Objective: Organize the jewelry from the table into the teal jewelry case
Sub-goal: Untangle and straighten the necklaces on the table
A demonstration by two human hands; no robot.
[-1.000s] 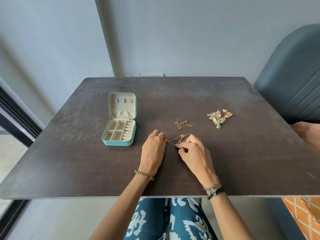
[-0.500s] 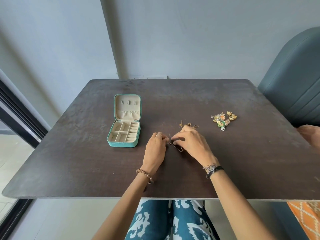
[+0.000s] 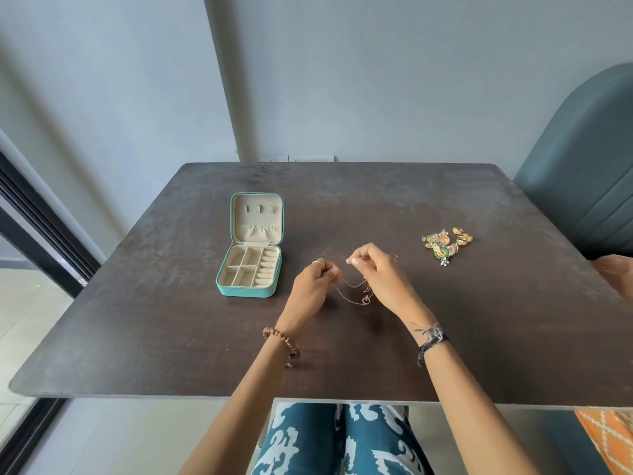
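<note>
The teal jewelry case lies open on the dark table, left of centre, its lid upright and its cream compartments bare. A thin gold chain necklace with a small round pendant hangs between my hands above the table. My left hand pinches one end of the chain and my right hand pinches the other, slightly higher. A second gold chain behind my right hand is mostly hidden; only a strand shows at its right. A heap of gold and coloured earrings and rings lies to the right.
A teal upholstered chair stands at the table's right side. Another person's hand rests at the right table edge. A grey wall is behind the table and a dark window frame runs along the left.
Both hands have lifted the thin chain off the table; it now hangs in a loop with the pendant dangling. My right hand rose and shifted over the second chain.
</note>
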